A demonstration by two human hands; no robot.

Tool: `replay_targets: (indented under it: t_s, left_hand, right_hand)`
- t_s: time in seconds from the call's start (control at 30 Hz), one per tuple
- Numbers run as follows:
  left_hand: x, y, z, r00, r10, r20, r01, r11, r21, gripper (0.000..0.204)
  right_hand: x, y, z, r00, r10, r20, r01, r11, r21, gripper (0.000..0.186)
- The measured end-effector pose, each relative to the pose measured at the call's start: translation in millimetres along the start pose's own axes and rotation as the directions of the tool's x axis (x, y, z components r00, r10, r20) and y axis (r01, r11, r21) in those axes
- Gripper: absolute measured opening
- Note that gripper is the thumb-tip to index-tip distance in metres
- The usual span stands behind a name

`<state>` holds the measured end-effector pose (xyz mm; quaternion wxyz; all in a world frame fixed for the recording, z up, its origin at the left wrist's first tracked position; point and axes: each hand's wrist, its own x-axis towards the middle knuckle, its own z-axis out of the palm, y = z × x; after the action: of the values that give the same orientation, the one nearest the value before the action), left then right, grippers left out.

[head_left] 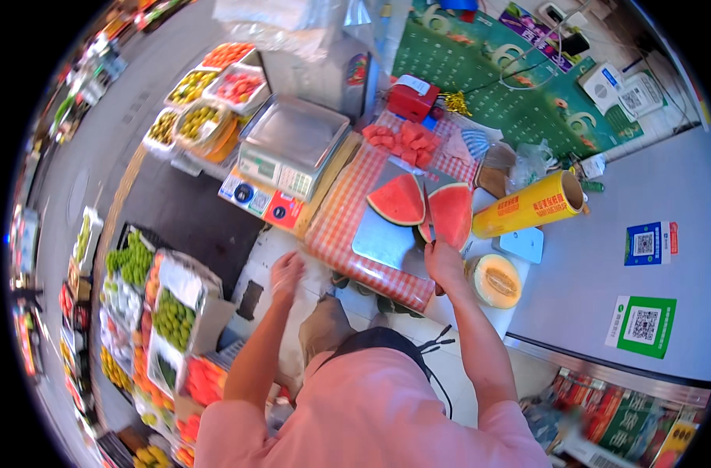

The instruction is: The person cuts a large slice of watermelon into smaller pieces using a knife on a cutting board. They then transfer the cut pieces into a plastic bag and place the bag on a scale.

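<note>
My right hand (445, 265) is closed round the handle of a knife, whose brown end shows below my fist. Most of the blade is hidden among the watermelon. Just beyond that fist stands a red watermelon wedge (451, 210), and to its left a second watermelon piece (397, 201) lies cut face up. Both are on a metal cutting board (379, 238). Away from the board, over the floor, my left hand (287, 273) hangs with curled fingers and nothing visible in it. A cut orange-fleshed melon half (494, 281) sits right of my right wrist.
Red watermelon chunks (406, 142) lie at the back of the checkered cloth (336, 242). A weighing scale (293, 148) stands to the left. Right of the board lies a yellow film roll (527, 204). Fruit boxes (176, 320) fill the lower left.
</note>
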<state>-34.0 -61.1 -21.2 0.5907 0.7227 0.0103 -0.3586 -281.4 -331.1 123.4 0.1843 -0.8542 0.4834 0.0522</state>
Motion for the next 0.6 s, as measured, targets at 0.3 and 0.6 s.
replay_targets:
  t_s: [0.3,0.6]
  left_hand:
    - [109,96,187,0.689,0.308,0.656,-0.698,0.525,0.487,0.068]
    - [33,68,137,0.799,0.233,0.554,-0.542,0.678,0.497,0.076]
  right_hand:
    - [27,-51,23,0.99,0.098,0.099,-0.07,0.964,-0.256,0.034]
    - [-4,-59,40,0.995,0.095,0.004,-0.092,0.951,0.295,0.023]
